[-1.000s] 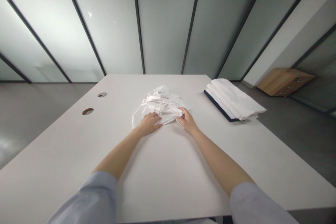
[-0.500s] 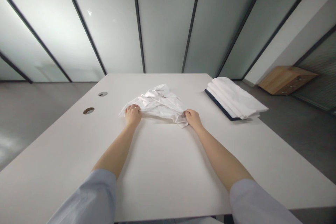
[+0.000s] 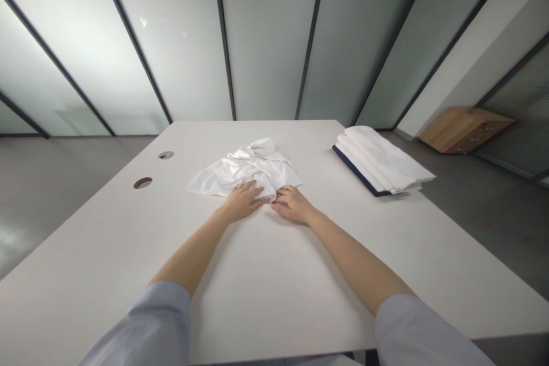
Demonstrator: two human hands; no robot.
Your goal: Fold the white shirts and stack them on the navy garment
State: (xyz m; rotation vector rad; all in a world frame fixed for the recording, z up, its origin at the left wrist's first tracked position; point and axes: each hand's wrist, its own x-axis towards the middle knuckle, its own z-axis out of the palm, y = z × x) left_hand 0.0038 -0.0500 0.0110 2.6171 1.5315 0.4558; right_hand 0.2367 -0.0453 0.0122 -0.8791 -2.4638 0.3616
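Note:
A crumpled white cloth [image 3: 261, 163] lies in a loose heap on the table, its kind of garment or sheet not clear. My left hand [image 3: 243, 201] rests on its near edge, fingers stretched out and apart over the fabric. Close beside it, my right hand [image 3: 292, 203] has its fingers curled at the near right edge, with a fold of the cloth between fingertips and thumb. Part of that edge is hidden under both hands.
To the right, a stack of folded white cloths [image 3: 381, 154] lies on a dark navy piece [image 3: 360, 174]. Two round holes, one open [image 3: 143, 183] and one with a grey cover [image 3: 166, 155], sit in the white table [image 3: 274, 286] on the left. A wooden cabinet [image 3: 465, 128] stands beyond.
Both hands have moved inward along the cloth's near edge and are now close together. My left hand has let go of the left part and spread its fingers; that corner now lies flatter.

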